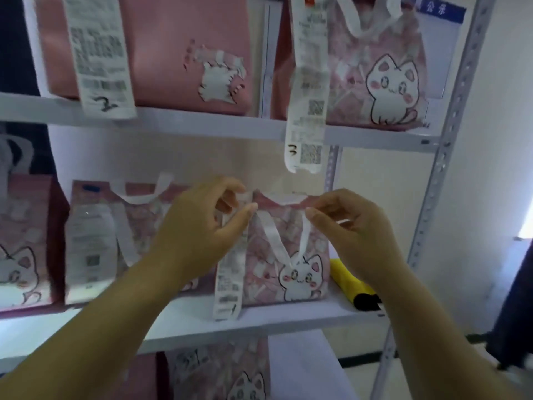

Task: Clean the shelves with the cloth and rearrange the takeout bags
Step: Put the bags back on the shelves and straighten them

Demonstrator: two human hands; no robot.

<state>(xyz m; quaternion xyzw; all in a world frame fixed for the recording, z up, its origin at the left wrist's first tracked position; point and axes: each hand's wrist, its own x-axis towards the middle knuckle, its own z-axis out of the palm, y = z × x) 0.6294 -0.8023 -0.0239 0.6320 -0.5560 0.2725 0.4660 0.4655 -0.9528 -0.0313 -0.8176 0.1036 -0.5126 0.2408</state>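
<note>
Matt pink bag [288, 255], paper receipt [229, 287], metal upright [450, 134].

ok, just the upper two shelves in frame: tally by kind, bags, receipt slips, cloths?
pink bags: 5
receipt slips: 4
yellow cloth: 1
total: 10

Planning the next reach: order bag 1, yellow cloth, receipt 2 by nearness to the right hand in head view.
1. Bag 1, its handle pinched by the right hand.
2. Yellow cloth, just below, right.
3. Receipt 2, far up left.
</note>
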